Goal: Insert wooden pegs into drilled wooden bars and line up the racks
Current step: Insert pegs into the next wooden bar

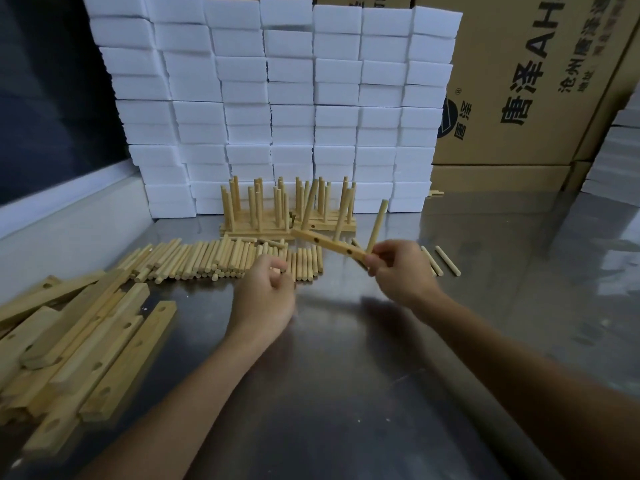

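Head view: right hand (398, 268) grips a pale drilled wooden bar (329, 244) with one round wooden peg (376, 225) upright — raised above the steel worktop (346, 358); left hand (265, 296) curls over loose pegs (221, 259), contents unclear.

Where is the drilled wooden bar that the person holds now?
In the head view, the drilled wooden bar is right of centre, gripped by the right hand, just before the finished peg racks.

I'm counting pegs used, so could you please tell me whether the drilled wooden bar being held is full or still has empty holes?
Still has empty holes: the pale drilled wooden bar shows two open holes and one upright peg.
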Motion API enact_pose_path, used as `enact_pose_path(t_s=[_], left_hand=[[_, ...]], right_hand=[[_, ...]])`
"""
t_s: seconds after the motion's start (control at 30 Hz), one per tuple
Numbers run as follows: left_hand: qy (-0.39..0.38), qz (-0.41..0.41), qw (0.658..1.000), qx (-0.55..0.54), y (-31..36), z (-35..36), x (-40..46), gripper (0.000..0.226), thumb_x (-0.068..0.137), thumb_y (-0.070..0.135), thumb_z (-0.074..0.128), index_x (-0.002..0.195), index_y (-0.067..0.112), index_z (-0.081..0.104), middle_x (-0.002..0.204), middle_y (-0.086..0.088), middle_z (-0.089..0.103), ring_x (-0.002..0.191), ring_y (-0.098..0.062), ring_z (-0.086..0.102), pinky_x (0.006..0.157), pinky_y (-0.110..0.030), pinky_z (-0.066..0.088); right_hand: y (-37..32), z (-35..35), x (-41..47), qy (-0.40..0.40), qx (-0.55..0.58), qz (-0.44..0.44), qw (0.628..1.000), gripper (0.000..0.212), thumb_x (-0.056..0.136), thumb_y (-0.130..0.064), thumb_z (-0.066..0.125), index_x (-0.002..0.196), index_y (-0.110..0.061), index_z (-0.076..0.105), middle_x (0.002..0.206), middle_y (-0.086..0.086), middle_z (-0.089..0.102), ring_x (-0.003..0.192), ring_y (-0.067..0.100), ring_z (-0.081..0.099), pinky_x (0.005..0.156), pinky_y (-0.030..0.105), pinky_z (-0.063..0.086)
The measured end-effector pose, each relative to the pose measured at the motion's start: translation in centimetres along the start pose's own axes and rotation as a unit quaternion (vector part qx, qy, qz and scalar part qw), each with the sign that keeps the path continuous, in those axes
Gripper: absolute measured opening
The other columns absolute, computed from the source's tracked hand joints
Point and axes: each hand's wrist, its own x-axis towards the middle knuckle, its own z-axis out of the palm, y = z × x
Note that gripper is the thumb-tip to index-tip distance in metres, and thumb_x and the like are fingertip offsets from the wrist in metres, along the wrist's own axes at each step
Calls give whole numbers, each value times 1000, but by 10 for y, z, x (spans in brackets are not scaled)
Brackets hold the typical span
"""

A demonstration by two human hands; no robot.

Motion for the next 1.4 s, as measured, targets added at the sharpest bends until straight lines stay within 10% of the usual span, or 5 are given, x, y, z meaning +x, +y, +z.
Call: enact_pose_path(t_s=[0.17, 0.37, 0.73, 1.4], left_hand=[[-27, 107, 967, 232, -17, -4, 2, 15, 93, 14, 58, 82, 23, 61, 76, 11, 56, 71, -3, 52, 56, -18, 35], [-40, 118, 962, 244, -21, 1, 7, 12, 91, 23, 59, 82, 30, 57, 63, 11, 45, 64, -6, 46, 54, -26, 31], [-33, 134, 963, 229, -24, 2, 7, 11, 90, 24, 59, 84, 32, 55, 63, 13, 42, 65, -8, 46, 57, -29, 32], [-36, 129, 959, 251, -21, 2, 5, 6, 91, 26, 57, 88, 31, 55, 65, 12, 44, 68, -7, 45, 57, -29, 30]], right_hand=[[14, 1, 58, 31, -25, 25, 999, 15, 99, -14, 59, 104, -7, 71, 88, 10, 69, 81, 23, 67, 79, 36, 55], [35, 19, 112, -2, -93, 22, 995, 16, 99, -15, 60, 105, -6, 71, 82, 2, 62, 71, 11, 56, 64, 25, 42], [33, 54, 160, -38, -193, -9, 980, 14, 91, -12, 66, 101, -6, 74, 103, 14, 71, 96, 28, 65, 88, 41, 56], [14, 46, 128, 35, -226, -19, 973, 13, 90, -15, 58, 92, -11, 70, 86, 5, 69, 83, 25, 64, 86, 46, 55]])
